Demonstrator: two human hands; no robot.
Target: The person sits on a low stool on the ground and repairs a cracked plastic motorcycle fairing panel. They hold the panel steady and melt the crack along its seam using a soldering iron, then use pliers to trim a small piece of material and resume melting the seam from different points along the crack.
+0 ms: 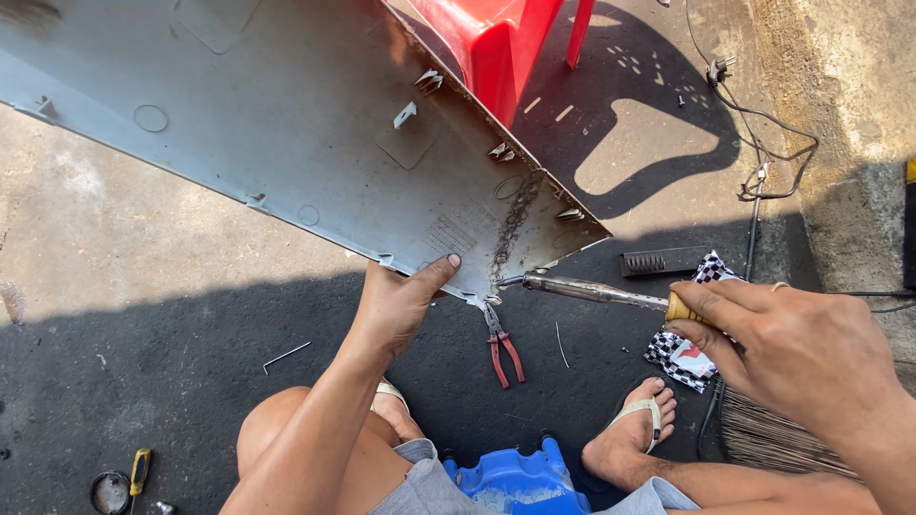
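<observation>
A large grey plastic panel slants across the top left, its inner side up, with a rough dark seam near its lower right corner. My left hand grips the panel's lower edge, thumb on top. My right hand holds the wooden handle of a soldering iron. The iron's metal tip touches the panel edge at the seam's lower end.
Red-handled pliers lie on the asphalt below the panel. A red plastic chair stands behind it, a blue stool under me. A checkered cloth, black comb-like part, cable, yellow screwdriver and broom bristles lie around.
</observation>
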